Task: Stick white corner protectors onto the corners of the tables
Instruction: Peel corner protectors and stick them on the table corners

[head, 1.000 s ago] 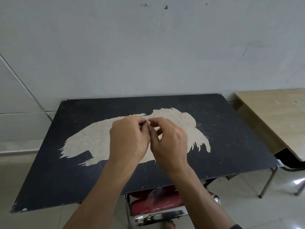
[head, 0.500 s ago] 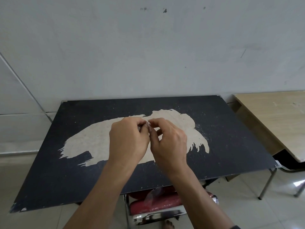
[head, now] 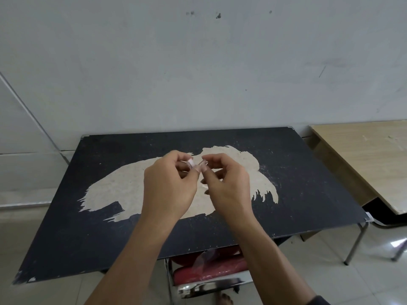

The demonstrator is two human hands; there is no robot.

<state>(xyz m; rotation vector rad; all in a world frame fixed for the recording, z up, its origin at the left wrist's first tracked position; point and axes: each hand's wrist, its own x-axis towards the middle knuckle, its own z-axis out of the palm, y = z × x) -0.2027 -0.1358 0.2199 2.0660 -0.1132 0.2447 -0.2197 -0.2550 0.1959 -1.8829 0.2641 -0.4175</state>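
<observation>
I see a small whitish corner protector [head: 190,162] pinched between my left hand [head: 169,190] and right hand [head: 229,188], above the worn black table [head: 297,172]. A fitted protector [head: 369,217] caps its near right corner. A pale wooden table [head: 363,155] stands beside it.

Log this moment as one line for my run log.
left hand: pinches corner protector | right hand: pinches same protector | where: above black table | status: not yet stuck

**Black bench, worn bare at the centre**

The black bench [head: 308,183] has a large pale worn patch [head: 123,190] spreading across its middle, with pale specks scattered around it. A white corner protector [head: 370,217] sits on its 4 o'clock corner. The 8 o'clock corner is chipped. A light wooden bench [head: 363,155] stands just beside it at 3 o'clock.
</observation>
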